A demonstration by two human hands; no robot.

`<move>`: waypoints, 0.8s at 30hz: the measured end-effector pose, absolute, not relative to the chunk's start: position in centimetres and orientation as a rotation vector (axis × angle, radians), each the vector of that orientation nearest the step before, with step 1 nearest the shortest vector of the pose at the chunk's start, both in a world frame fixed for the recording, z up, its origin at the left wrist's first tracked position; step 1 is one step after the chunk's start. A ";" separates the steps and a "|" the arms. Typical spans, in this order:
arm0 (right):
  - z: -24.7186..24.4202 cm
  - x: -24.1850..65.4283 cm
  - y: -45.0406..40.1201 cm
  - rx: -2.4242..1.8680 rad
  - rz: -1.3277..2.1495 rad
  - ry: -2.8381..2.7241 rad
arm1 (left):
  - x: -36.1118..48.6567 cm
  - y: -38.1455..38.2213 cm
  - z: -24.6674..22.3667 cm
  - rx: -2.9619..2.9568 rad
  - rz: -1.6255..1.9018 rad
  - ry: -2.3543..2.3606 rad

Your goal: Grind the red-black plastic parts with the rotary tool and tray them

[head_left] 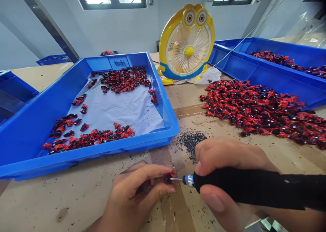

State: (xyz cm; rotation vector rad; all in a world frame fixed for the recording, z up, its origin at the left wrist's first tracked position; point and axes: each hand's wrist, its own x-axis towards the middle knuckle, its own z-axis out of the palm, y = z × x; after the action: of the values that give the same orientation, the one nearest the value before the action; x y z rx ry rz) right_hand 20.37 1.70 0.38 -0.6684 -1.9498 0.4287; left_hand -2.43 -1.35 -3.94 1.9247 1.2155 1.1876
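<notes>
Between the thumb and fingers of my left hand (pixel 139 191) is a small red-and-black plastic part (pixel 167 178), mostly covered by the fingertips. My right hand (pixel 229 157) is wrapped around a black electric screwdriver (pixel 244 186), which lies level and points left. Its thin metal bit meets the small part. Just beyond my hands, a patch of tiny black screws or specks (pixel 192 140) is spread on the tabletop. Past my right hand lies a large heap of similar red-and-black parts (pixel 254 106).
A blue tray (pixel 163 137) on the left holds loose parts on white sheeting. Behind stands a yellow character-shaped fan (pixel 188 50). Blue bins (pixel 239 60) sit at the back right, with parts in one. A thin cord (pixel 251 33) slants down towards the fan.
</notes>
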 end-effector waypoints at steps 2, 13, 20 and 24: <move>0.3 20.2 1.6 -0.688 0.420 -1.937 | -2.4 -1.4 -3.9 1.933 1.189 1.211; 0.0 20.4 1.8 -0.683 0.328 -2.038 | -2.0 -1.4 -3.6 2.012 1.216 1.211; 0.1 20.2 1.5 -0.703 0.312 -2.051 | -2.0 -1.6 -3.5 1.994 1.191 1.202; 0.3 20.4 2.0 -0.672 0.295 -2.100 | -1.9 -1.5 -3.5 1.980 1.191 1.213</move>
State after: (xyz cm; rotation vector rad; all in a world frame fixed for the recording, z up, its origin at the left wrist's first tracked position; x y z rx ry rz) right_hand 20.36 2.00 0.27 -0.6717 -2.0999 0.2950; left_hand -1.91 -1.49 -3.53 1.9805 1.2127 1.1910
